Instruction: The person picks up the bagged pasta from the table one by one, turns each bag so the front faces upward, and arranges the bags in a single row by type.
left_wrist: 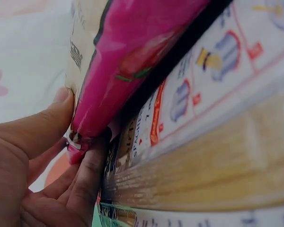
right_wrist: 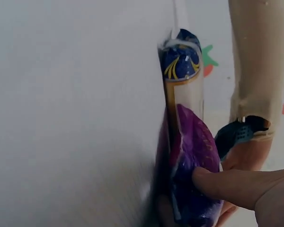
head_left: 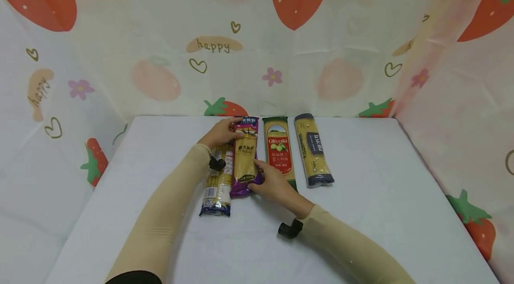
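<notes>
Both of my hands hold a purple-and-pink pack of spaghetti [head_left: 245, 159]. My left hand [head_left: 222, 133] pinches its far end, with the thumb on the front and fingers behind, as the left wrist view shows. My right hand [head_left: 277, 184] grips the near end at its right side, the thumb on the purple wrapper [right_wrist: 196, 146]. Under and left of this pack lies a clear spaghetti pack [head_left: 217, 188] with dark blue ends and a barcode, partly covered by it. The fingers of my left hand [left_wrist: 38, 165] are right beside that pack's printed wrapper [left_wrist: 180, 104].
Right of the held pack lies a red-and-green Olivoila pasta pack [head_left: 279, 148], its lower part partly behind my right hand. Farther right is a spaghetti pack with a dark blue label [head_left: 314, 152], slightly tilted. The white table [head_left: 361, 212] meets strawberry-print cloth [head_left: 249, 79] at the back.
</notes>
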### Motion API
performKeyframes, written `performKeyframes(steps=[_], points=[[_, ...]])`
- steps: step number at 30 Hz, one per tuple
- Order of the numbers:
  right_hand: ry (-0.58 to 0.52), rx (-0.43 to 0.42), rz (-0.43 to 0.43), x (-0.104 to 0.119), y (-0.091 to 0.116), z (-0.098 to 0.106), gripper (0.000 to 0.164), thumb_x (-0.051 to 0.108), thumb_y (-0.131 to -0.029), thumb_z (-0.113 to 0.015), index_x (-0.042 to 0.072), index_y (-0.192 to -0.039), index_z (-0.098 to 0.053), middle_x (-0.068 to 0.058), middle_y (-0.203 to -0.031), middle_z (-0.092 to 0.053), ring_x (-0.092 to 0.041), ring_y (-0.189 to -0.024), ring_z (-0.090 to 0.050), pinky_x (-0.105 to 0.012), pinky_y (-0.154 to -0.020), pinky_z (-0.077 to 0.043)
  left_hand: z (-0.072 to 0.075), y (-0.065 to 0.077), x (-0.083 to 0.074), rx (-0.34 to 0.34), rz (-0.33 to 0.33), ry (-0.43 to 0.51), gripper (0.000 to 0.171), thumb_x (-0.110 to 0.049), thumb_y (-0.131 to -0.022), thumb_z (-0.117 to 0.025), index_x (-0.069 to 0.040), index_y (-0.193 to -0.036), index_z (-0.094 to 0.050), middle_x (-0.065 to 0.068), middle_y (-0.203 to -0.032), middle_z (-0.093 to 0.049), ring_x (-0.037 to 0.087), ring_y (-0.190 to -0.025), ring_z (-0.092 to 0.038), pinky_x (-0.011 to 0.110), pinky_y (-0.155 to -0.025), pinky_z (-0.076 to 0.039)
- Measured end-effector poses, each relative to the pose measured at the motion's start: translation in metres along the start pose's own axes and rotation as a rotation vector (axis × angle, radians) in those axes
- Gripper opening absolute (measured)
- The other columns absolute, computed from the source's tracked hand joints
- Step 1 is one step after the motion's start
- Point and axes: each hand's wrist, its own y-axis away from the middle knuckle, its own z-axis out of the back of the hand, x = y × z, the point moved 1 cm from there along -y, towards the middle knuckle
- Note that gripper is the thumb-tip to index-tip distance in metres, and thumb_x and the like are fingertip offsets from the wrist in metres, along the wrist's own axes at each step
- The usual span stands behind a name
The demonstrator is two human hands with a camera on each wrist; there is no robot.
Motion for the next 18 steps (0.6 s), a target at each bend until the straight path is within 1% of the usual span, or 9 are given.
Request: performKeyframes(steps=[2,3,5,7,10,13,16,18], points=[[0.030,0.014,0.012,0.002,-0.001,0.001,0.081,0.020,-0.097,-0.083,0.004,-0.164,-0.041,-0.020,-0.162,-0.050,-0.036,-0.144,-0.054,-0.051,-0.117,-0.048,0.000,-0.001,0.000,-0.013,0.015,-0.021,0.072,-0.024,-0.106,-0.073,-0.008,-0.167,-0.038,0.029,-0.149,-0.057,0.042,-0.130,-0.062,0.055,-0.108,-0.053],[0.045,0.022,0.020,0.003,-0.002,0.002,0.080,0.019,-0.097,-0.083,0.003,-0.164,-0.041,-0.020,-0.162,-0.050,-0.036,-0.145,-0.053,-0.051,-0.118,-0.047,0.000,-0.002,0.000,-0.019,0.020,-0.033,0.072,-0.025,-0.106,-0.073,-0.009,-0.167,-0.039,0.027,-0.150,-0.057,0.042,-0.131,-0.061,0.055,-0.108,-0.053],[0.082,0.038,0.041,0.004,-0.004,0.002,0.079,0.018,-0.097,-0.083,0.001,-0.163,-0.042,-0.020,-0.159,-0.053,-0.035,-0.143,-0.055,-0.049,-0.117,-0.047,0.000,-0.002,-0.001,-0.032,0.024,-0.061,0.072,-0.026,-0.105,-0.074,-0.009,-0.166,-0.041,0.026,-0.152,-0.056,0.041,-0.134,-0.059,0.055,-0.110,-0.052],[0.117,0.052,0.062,0.006,-0.005,0.003,0.076,0.018,-0.097,-0.083,-0.001,-0.160,-0.045,-0.020,-0.152,-0.059,-0.032,-0.137,-0.060,-0.048,-0.115,-0.050,0.000,-0.003,-0.001,-0.051,0.027,-0.096,0.070,-0.026,-0.105,-0.075,-0.008,-0.164,-0.044,0.025,-0.152,-0.056,0.041,-0.136,-0.058,0.055,-0.110,-0.051],[0.172,0.069,0.074,0.009,-0.007,0.003,0.069,0.018,-0.097,-0.084,-0.002,-0.155,-0.052,-0.017,-0.140,-0.067,-0.026,-0.124,-0.065,-0.045,-0.108,-0.055,0.001,-0.001,-0.003,-0.082,0.047,-0.114,0.063,-0.026,-0.105,-0.075,-0.007,-0.160,-0.050,0.024,-0.152,-0.056,0.040,-0.136,-0.057,0.054,-0.110,-0.052],[0.214,0.086,0.056,0.012,-0.007,0.003,0.058,0.019,-0.097,-0.083,-0.001,-0.147,-0.060,-0.013,-0.128,-0.071,-0.021,-0.111,-0.066,-0.042,-0.101,-0.058,0.004,0.002,-0.002,-0.100,0.069,-0.110,0.056,-0.025,-0.105,-0.073,-0.007,-0.155,-0.055,0.022,-0.151,-0.058,0.039,-0.136,-0.058,0.054,-0.109,-0.053],[0.272,0.095,0.028,0.015,-0.005,0.003,0.052,0.023,-0.098,-0.083,0.002,-0.141,-0.064,-0.011,-0.121,-0.071,-0.019,-0.104,-0.064,-0.040,-0.097,-0.059,0.008,0.005,0.000,-0.107,0.056,-0.114,0.050,-0.024,-0.107,-0.070,-0.008,-0.153,-0.057,0.021,-0.151,-0.058,0.039,-0.134,-0.059,0.054,-0.107,-0.054],[0.311,0.099,0.023,0.017,-0.003,0.004,0.051,0.024,-0.098,-0.083,0.001,-0.140,-0.065,-0.012,-0.119,-0.070,-0.019,-0.102,-0.064,-0.039,-0.096,-0.060,0.011,0.007,0.002,-0.116,0.038,-0.117,0.046,-0.022,-0.108,-0.068,-0.008,-0.151,-0.059,0.022,-0.150,-0.058,0.040,-0.132,-0.059,0.055,-0.106,-0.053]])
